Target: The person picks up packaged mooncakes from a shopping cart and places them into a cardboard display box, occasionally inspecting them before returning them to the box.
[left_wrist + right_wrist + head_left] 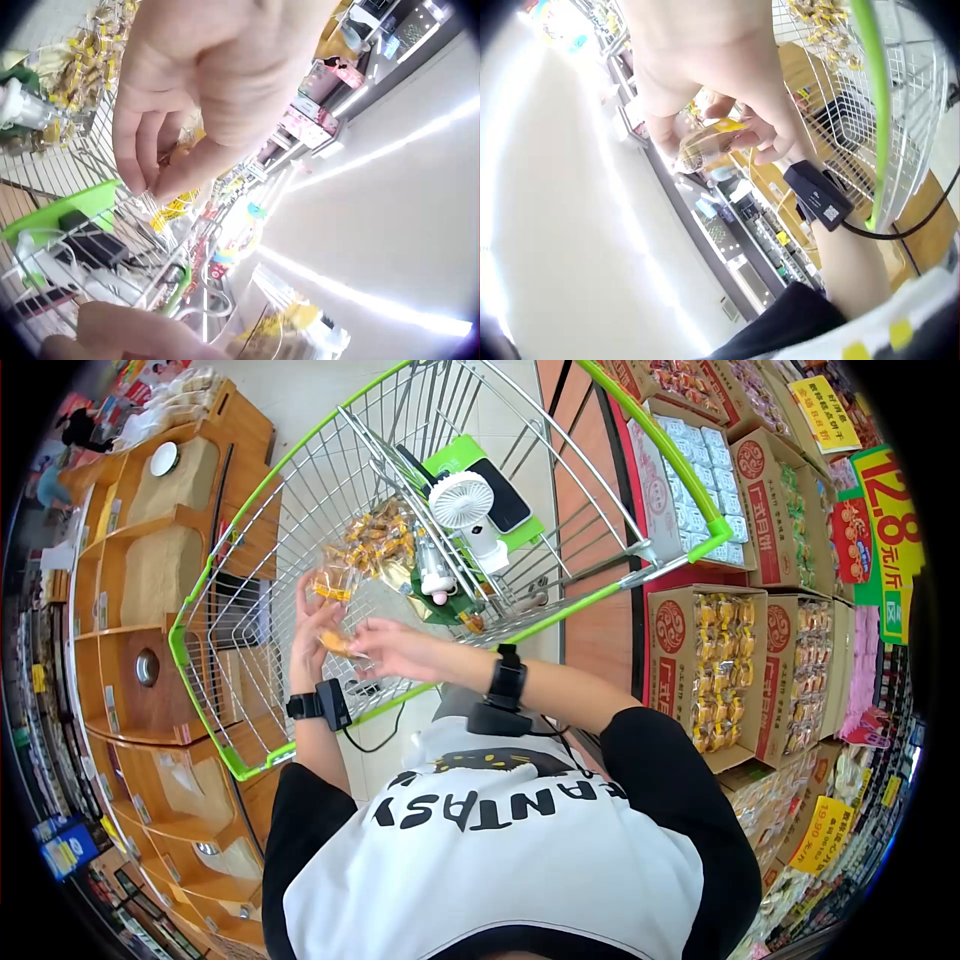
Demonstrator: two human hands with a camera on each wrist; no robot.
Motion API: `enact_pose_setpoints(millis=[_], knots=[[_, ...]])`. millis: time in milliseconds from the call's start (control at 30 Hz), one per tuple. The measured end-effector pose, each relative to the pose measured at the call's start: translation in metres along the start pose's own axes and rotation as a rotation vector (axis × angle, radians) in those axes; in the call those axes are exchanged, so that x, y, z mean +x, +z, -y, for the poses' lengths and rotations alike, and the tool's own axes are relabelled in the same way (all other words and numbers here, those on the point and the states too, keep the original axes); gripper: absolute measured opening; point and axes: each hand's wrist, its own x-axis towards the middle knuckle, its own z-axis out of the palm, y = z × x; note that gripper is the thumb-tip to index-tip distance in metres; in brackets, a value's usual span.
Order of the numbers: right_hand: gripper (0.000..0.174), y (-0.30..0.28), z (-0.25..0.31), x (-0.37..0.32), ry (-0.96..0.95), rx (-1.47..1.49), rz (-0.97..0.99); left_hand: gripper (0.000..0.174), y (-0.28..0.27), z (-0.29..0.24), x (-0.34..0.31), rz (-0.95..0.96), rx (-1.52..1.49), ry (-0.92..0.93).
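Note:
In the head view my left hand [308, 622] is over the cart's near left part, pinching a clear-wrapped snack with yellow print [333, 590]. The same yellow-printed wrapper [176, 210] shows past the fingertips in the left wrist view. My right hand [400, 650] comes in beside the left palm and holds a second small wrapped snack, brownish in clear film [335, 644]. Seen from the right wrist, that snack [701, 150] lies between the right thumb and fingers, close to the left fingers. A pile of similar wrapped snacks [380, 540] lies in the wire cart [250, 505].
In the cart, a white handheld fan [463, 500] and a black phone [503, 495] lie on the green flap [455, 455], near a clear bottle [434, 570]. Wooden bins [150, 575] stand left; cardboard boxes of packaged cakes [722, 670] line the right.

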Motion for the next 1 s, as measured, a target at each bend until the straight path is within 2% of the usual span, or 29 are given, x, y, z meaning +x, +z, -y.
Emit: enact_pose_setpoints(millis=[67,167,200,233,300,333,367,433,467,500,567,700,733,800,933,1000], knots=[[0.024,0.004,-0.009,-0.031,0.052,0.168,0.143,0.072,0.024,-0.012,-0.026,0.027,0.032,0.036],[0.03,0.014,-0.011,-0.079,0.039,0.216,0.244,0.067,0.063,-0.023,-0.059,0.082,0.111,0.12],[0.037,0.02,-0.008,-0.095,0.046,0.225,0.214,0.064,0.079,-0.025,-0.069,0.116,0.062,0.153],[0.037,0.022,-0.007,-0.11,0.046,0.218,0.218,0.062,0.09,-0.025,-0.076,0.152,0.013,0.185],[0.043,0.024,-0.003,-0.14,-0.147,0.059,0.218,0.058,0.105,-0.019,-0.085,0.205,0.042,0.189],[0.051,0.029,0.003,-0.158,-0.19,0.114,0.219,0.058,0.119,-0.016,-0.089,0.228,0.023,0.207],[0.051,0.033,0.007,-0.174,-0.2,0.111,0.217,0.057,0.132,-0.012,-0.092,0.252,0.004,0.221],[0.055,0.034,0.013,-0.204,-0.557,-0.358,0.038,0.057,0.162,-0.005,-0.095,0.293,0.055,0.247],[0.057,0.032,0.014,-0.218,-0.647,-0.507,-0.085,0.057,0.177,-0.001,-0.097,0.323,0.105,0.274],[0.057,0.03,0.015,-0.232,-0.659,-0.507,-0.098,0.057,0.191,0.002,-0.099,0.339,0.103,0.266],[0.049,0.029,0.016,-0.26,-0.912,-0.932,-0.446,0.052,0.221,0.008,-0.106,0.404,0.248,0.218],[0.048,0.026,0.009,-0.309,-1.03,-0.975,-0.62,0.047,0.269,0.036,-0.113,0.399,0.284,0.129],[0.048,0.024,0.006,-0.319,-1.042,-0.968,-0.638,0.038,0.282,0.042,-0.117,0.438,0.28,0.126],[0.05,0.018,0.0,-0.339,-1.027,-0.978,-0.805,0.035,0.3,0.054,-0.123,0.499,0.263,0.053],[0.056,0.008,-0.008,-0.384,-1.045,-0.933,-0.88,0.026,0.333,0.08,-0.132,0.617,0.203,-0.068],[0.053,-0.003,-0.012,-0.406,-1.087,-1.022,-0.914,0.022,0.35,0.089,-0.138,0.701,0.139,-0.101]])
